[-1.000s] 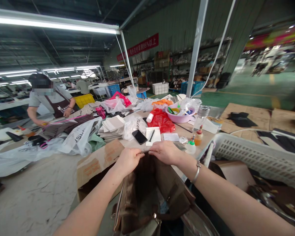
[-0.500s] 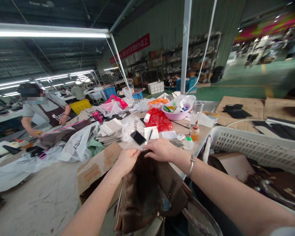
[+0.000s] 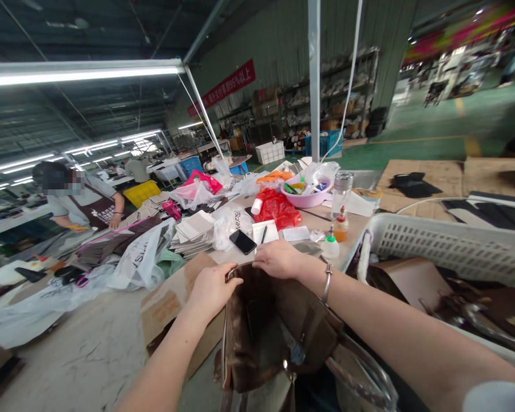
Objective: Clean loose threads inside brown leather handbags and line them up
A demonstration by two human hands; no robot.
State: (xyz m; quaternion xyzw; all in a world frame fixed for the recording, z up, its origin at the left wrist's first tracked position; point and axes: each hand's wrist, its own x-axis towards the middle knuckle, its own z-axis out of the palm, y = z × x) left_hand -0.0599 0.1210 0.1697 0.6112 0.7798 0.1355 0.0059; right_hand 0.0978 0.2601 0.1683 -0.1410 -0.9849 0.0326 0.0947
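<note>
A brown bag [image 3: 261, 337] stands open at the lower middle, its dark inside facing up. My left hand [image 3: 214, 286] grips the far left corner of its rim, the fingers over the edge and the thumb inside. My right hand [image 3: 277, 259] is closed on the far rim, a little to the right of the left one. Clear-wrapped handles [image 3: 360, 366] hang at the bag's right side. Just beyond my hands lie a black phone [image 3: 242, 242] and a white notepad [image 3: 271, 232] with a pen.
A cardboard box [image 3: 167, 303] touches the bag's left side. On the right is a white basket [image 3: 438, 243] of brown bags. Bottles [image 3: 330, 246], a pink basin [image 3: 306, 197] and a red plastic bag [image 3: 278, 209] lie ahead. A person [image 3: 83, 200] works at the far left.
My left hand has shifted along the rim and its thumb now stands apart from the fingers. The bag's mouth looks wider and sits slightly further right. The person's hand at left has moved.
</note>
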